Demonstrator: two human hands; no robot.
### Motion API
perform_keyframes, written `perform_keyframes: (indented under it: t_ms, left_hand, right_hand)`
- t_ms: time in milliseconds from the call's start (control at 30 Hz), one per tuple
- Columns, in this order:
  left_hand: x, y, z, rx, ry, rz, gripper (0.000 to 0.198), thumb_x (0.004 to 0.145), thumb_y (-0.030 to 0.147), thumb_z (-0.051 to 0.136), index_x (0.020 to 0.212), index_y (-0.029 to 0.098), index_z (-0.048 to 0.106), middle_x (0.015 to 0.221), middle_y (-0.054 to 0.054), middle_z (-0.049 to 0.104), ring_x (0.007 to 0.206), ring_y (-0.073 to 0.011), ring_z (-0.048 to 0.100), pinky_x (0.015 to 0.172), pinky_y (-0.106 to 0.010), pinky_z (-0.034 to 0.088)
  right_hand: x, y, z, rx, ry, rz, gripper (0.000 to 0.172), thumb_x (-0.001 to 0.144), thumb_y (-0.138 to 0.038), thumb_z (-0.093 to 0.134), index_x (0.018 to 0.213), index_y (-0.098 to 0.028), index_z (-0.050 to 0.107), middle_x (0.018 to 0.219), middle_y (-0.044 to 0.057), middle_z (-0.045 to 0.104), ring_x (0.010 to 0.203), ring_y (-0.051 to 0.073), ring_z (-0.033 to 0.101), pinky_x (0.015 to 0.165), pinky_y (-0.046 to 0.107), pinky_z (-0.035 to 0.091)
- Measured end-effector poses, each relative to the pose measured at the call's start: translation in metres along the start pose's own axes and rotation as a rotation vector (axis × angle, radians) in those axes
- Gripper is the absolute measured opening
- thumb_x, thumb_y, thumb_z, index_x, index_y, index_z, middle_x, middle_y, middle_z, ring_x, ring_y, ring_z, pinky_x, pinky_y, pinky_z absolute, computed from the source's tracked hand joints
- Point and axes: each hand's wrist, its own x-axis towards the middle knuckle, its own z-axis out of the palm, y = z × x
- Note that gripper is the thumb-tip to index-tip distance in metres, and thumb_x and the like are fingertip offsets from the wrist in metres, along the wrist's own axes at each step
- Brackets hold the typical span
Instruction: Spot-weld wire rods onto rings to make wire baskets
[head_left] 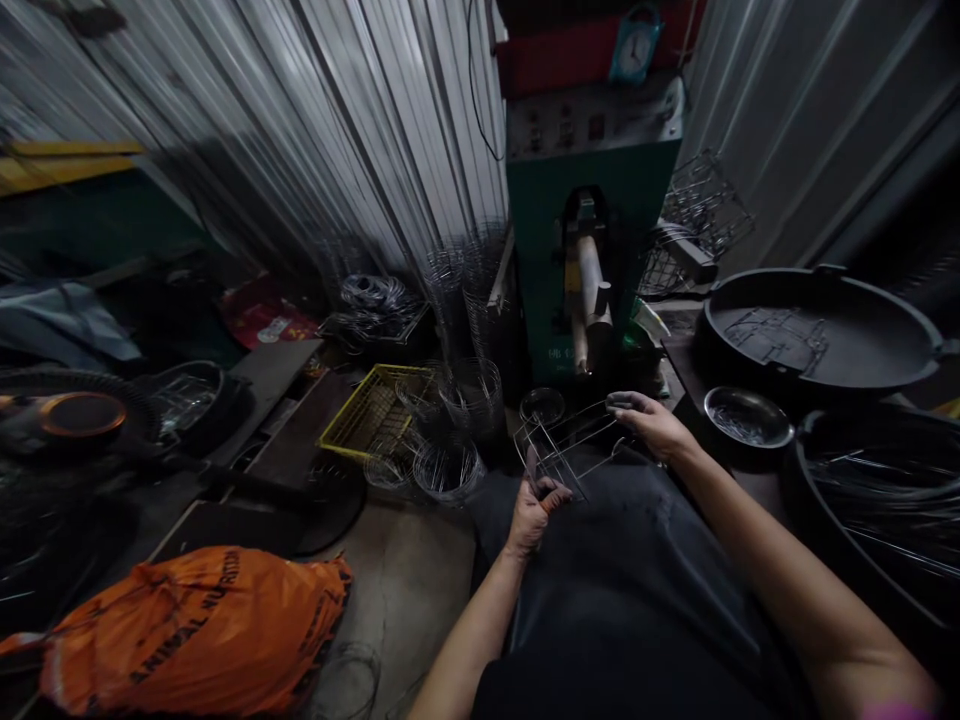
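Note:
A thin wire frame (568,447) is held over my lap between both hands. My left hand (534,508) is closed on its near corner, thumb up against the wire. My right hand (651,422) grips the far right edge, fingers curled over the top wire. Just beyond the frame stands a green welding machine (589,215) with a cylindrical electrode arm (586,290) pointing down toward the frame.
A big black pan (817,330) with wire pieces sits at right, a small metal bowl (748,417) before it. A yellow wire basket (375,410) and round wire baskets (471,395) lie left of the machine. An orange sack (199,630) rests at lower left.

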Motion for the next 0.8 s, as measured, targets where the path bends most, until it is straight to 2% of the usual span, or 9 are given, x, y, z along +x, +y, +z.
perform_keyframes:
  t_ms: [133,233,400,567,667,800]
  left_hand:
    - [0.002,0.004,-0.001,-0.027,0.047,-0.022,0.082,0.061,0.021,0.069,0.132,0.025,0.026,0.06,0.006,0.052,0.055,-0.0074,0.048,0.06,-0.02,0.038]
    - [0.003,0.008,-0.005,-0.069,0.066,-0.049,0.079,0.06,0.021,0.069,0.129,0.025,0.031,0.06,0.006,0.051,0.054,-0.0068,0.046,0.056,-0.019,0.037]
    - [0.009,0.012,-0.018,-0.145,0.129,-0.094,0.069,0.058,0.024,0.068,0.122,0.024,0.041,0.058,0.006,0.045,0.052,-0.0067,0.046,0.051,-0.018,0.037]
    - [0.015,0.01,-0.026,-0.151,0.192,-0.078,0.05,0.059,0.025,0.066,0.106,0.019,0.051,0.057,0.006,0.045,0.051,-0.0065,0.046,0.05,-0.019,0.037]
    - [0.017,0.008,-0.024,-0.135,0.222,-0.086,0.041,0.058,0.025,0.068,0.096,0.017,0.053,0.057,0.005,0.048,0.051,-0.0071,0.048,0.05,-0.019,0.037]
    - [0.019,0.01,-0.017,-0.09,0.244,-0.101,0.041,0.057,0.027,0.069,0.093,0.017,0.052,0.059,0.005,0.052,0.052,-0.0078,0.05,0.052,-0.02,0.038]
  right_hand:
    - [-0.001,0.003,-0.001,-0.236,-0.174,-0.003,0.026,0.065,-0.027,0.06,0.09,-0.018,0.058,0.082,0.003,0.064,0.075,0.016,0.06,0.068,0.028,0.049]
    - [0.0,0.008,0.001,-0.495,-0.277,-0.071,0.027,0.063,-0.025,0.061,0.089,-0.019,0.059,0.076,0.001,0.064,0.069,0.016,0.06,0.063,0.026,0.047]
    - [-0.006,0.008,0.016,-1.035,-0.203,-0.25,0.019,0.073,-0.024,0.053,0.09,-0.025,0.061,0.075,0.0,0.065,0.07,0.017,0.06,0.059,0.024,0.042]
    - [-0.013,-0.001,0.035,-1.474,-0.144,-0.307,0.02,0.08,-0.025,0.045,0.093,-0.024,0.061,0.072,0.008,0.066,0.065,0.022,0.061,0.053,0.027,0.037]
    - [-0.011,0.002,0.035,-1.485,-0.147,-0.336,0.02,0.08,-0.023,0.045,0.094,-0.023,0.06,0.073,0.009,0.066,0.065,0.023,0.061,0.053,0.028,0.036]
    - [-0.004,0.012,0.021,-1.185,-0.091,-0.364,0.017,0.076,-0.031,0.051,0.088,-0.023,0.06,0.073,0.003,0.066,0.065,0.019,0.06,0.055,0.025,0.038]
